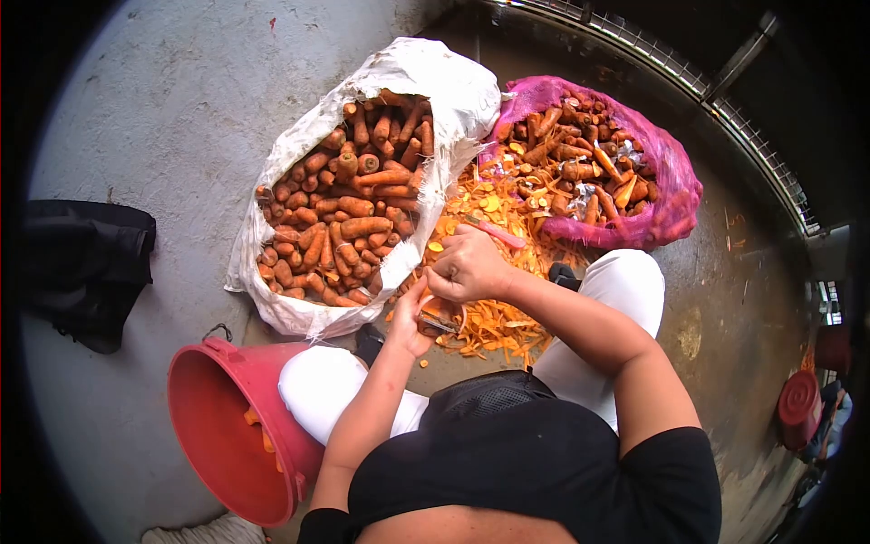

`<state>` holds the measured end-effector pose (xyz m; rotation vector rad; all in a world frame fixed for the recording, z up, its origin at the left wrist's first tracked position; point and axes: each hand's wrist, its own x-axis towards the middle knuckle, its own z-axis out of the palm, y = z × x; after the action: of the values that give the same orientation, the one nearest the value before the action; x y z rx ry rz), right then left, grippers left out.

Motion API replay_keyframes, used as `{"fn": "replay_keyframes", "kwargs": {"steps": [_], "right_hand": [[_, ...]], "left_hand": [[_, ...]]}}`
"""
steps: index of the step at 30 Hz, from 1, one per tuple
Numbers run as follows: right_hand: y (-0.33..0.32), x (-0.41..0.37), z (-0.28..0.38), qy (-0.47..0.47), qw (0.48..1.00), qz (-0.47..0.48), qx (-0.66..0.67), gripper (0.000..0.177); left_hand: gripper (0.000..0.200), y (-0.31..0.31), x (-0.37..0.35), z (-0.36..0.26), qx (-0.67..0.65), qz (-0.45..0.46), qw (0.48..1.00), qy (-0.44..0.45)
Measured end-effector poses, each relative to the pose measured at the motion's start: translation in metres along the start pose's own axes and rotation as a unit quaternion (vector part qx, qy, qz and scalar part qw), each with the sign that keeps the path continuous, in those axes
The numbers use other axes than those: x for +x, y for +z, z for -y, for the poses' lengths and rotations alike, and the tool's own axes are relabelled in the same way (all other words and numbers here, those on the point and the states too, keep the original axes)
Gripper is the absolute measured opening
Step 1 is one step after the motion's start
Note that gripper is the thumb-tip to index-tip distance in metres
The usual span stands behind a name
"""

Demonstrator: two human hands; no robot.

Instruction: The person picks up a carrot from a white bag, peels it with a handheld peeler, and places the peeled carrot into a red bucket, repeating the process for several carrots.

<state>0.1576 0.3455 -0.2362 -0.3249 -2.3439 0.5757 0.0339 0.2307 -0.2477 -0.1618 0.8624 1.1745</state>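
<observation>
My right hand (470, 265) is closed on a tool with a pink handle (497, 232), which sticks out past the thumb side toward the right. Just below and left of it, my left hand (413, 319) is closed around an orange carrot (435, 313), mostly hidden by the fingers. The two hands meet above a pile of orange peelings and cut slices (494, 322). Beyond them on the left, a white sack (415, 72) lies open, full of unpeeled carrots (362, 207).
A pink mesh sack (671, 177) of carrots and scraps lies at the upper right. The red bucket (299, 390) beside my left knee holds a few orange pieces. Black cloth (86, 263) lies far left. At the right edge are a red container (799, 408) and part of a person.
</observation>
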Motion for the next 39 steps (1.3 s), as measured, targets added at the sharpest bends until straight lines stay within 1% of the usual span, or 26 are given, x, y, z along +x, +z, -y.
{"fn": "replay_keyframes", "kwargs": {"steps": [6, 7, 9, 10, 11, 12, 14, 15, 18, 19, 21, 22, 23, 24, 25, 26, 27, 28, 29, 30, 32, 33, 36, 39], "right_hand": [[0.004, 0.000, -0.002, 0.032, 0.999, 0.008, 0.020, 0.031], [0.004, 0.001, -0.002, 0.051, 0.999, 0.003, 0.009, 0.031], [-0.002, 0.002, -0.006, 0.089, 0.996, -0.009, -0.016, 0.032], [-0.005, 0.002, -0.023, 0.128, 0.992, 0.012, -0.021, 0.035], [-0.015, 0.003, -0.035, 0.159, 0.985, 0.018, -0.066, 0.036], [-0.025, 0.003, -0.046, 0.193, 0.975, 0.022, -0.111, 0.037], [-0.031, -0.004, -0.069, 0.169, 0.962, 0.032, -0.213, 0.040], [-0.028, -0.012, -0.079, 0.208, 0.945, 0.053, -0.245, 0.042], [-0.030, -0.011, -0.074, 0.276, 0.929, 0.000, -0.245, 0.045], [-0.031, -0.004, -0.070, 0.284, 0.930, -0.024, -0.231, 0.046], [-0.036, 0.003, -0.057, 0.287, 0.940, -0.024, -0.183, 0.039], [-0.038, 0.008, -0.051, 0.287, 0.944, -0.025, -0.158, 0.036], [-0.033, 0.011, -0.051, 0.273, 0.951, -0.007, -0.148, 0.036], [-0.031, 0.008, -0.047, 0.257, 0.964, 0.015, -0.073, 0.035], [-0.029, 0.010, -0.037, 0.214, 0.975, 0.017, -0.058, 0.035], [-0.024, 0.011, -0.028, 0.172, 0.984, 0.019, -0.044, 0.034], [-0.014, 0.008, -0.022, 0.119, 0.992, -0.028, -0.026, 0.032], [-0.013, 0.009, -0.010, 0.102, 0.995, -0.020, 0.005, 0.032], [-0.013, 0.010, 0.001, 0.073, 0.997, -0.012, 0.007, 0.032], [-0.012, 0.010, 0.009, 0.045, 0.999, -0.004, 0.009, 0.033], [-0.008, 0.007, 0.013, 0.015, 1.000, 0.010, 0.015, 0.034], [-0.007, 0.005, 0.013, 0.002, 1.000, 0.017, 0.017, 0.034], [-0.006, 0.001, 0.007, 0.000, 1.000, 0.023, 0.004, 0.033], [-0.004, 0.000, 0.005, -0.004, 1.000, 0.009, 0.022, 0.033]], "left_hand": [[0.033, 0.001, -0.005, -0.001, 0.011, 0.006, 1.000, 0.028], [0.034, 0.002, -0.007, 0.000, 0.014, 0.004, 0.999, 0.030], [0.038, -0.013, -0.013, -0.001, 0.074, 0.045, 0.996, 0.020], [0.040, -0.018, -0.015, -0.001, 0.104, 0.065, 0.992, 0.015], [0.041, -0.004, -0.024, 0.001, 0.112, 0.027, 0.993, -0.002], [0.042, -0.005, -0.026, 0.001, 0.114, 0.039, 0.993, -0.011], [0.043, -0.006, -0.030, 0.001, 0.113, 0.063, 0.991, -0.026], [0.045, -0.003, -0.032, -0.002, 0.109, 0.100, 0.989, -0.022], [0.047, 0.001, -0.033, -0.007, 0.102, 0.122, 0.987, 0.004], [0.047, 0.002, -0.031, -0.007, 0.096, 0.102, 0.990, 0.003], [0.048, 0.003, -0.027, -0.005, 0.081, 0.059, 0.995, 0.005], [0.049, -0.001, -0.022, -0.005, 0.076, 0.062, 0.995, 0.002], [0.049, -0.008, -0.016, -0.004, 0.072, 0.065, 0.995, -0.001], [0.050, -0.015, -0.009, -0.003, 0.068, 0.069, 0.995, -0.004], [0.050, -0.020, -0.005, -0.002, 0.075, 0.045, 0.996, -0.005], [0.048, -0.013, -0.007, -0.001, 0.067, 0.034, 0.997, 0.012], [0.045, -0.005, -0.009, 0.000, 0.061, 0.023, 0.997, 0.029], [0.042, 0.001, -0.010, 0.000, 0.055, 0.012, 0.997, 0.045], [0.037, -0.007, -0.004, -0.003, 0.049, 0.017, 0.999, 0.003], [0.036, -0.012, 0.001, -0.004, 0.040, 0.004, 0.999, -0.006], [0.033, -0.011, 0.002, -0.004, 0.026, -0.021, 0.999, -0.026], [0.034, -0.009, 0.002, -0.001, 0.013, -0.021, 1.000, -0.007], [0.038, -0.018, 0.007, 0.001, 0.027, 0.029, 0.999, -0.019], [0.033, 0.006, -0.004, 0.003, -0.013, -0.005, 1.000, 0.006]]}}
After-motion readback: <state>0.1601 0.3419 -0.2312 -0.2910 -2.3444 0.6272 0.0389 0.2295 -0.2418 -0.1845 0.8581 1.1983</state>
